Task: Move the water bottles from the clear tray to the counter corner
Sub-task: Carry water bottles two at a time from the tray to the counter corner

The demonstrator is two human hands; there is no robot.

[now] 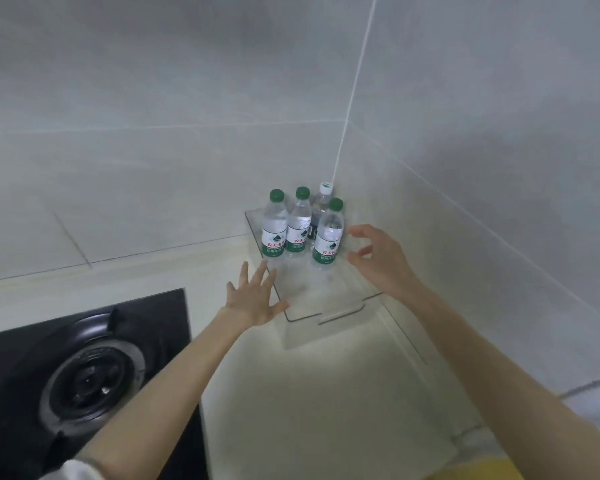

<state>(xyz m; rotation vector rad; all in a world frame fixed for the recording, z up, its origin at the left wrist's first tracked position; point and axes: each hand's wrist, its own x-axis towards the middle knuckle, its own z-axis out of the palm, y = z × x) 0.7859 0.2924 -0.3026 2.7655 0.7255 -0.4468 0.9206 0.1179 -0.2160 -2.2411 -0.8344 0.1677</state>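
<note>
At the table (326,393) corner, four water bottles (328,237) stand in the clear tray (326,306), the left hand (253,299) spread flat, perhaps steadying its rim, the right hand (378,261) half-curled, empty, poised beside the nearest.

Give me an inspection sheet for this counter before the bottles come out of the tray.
Surface: pale counter, meeting two walls at a corner.
Job's things: clear tray sits in the corner; three green-capped bottles and one white-capped bottle stand upright at its far end.
Clutter: nothing seen.
Grippers: left hand has its fingers spread at the tray's left edge; right hand has its fingers curved beside the nearest green-capped one and holds nothing.
Cables: thin white line up the wall corner; cannot tell whether it is a cord or a seam.
Surroundings: black gas hob to the left; grey tiled walls.
</note>
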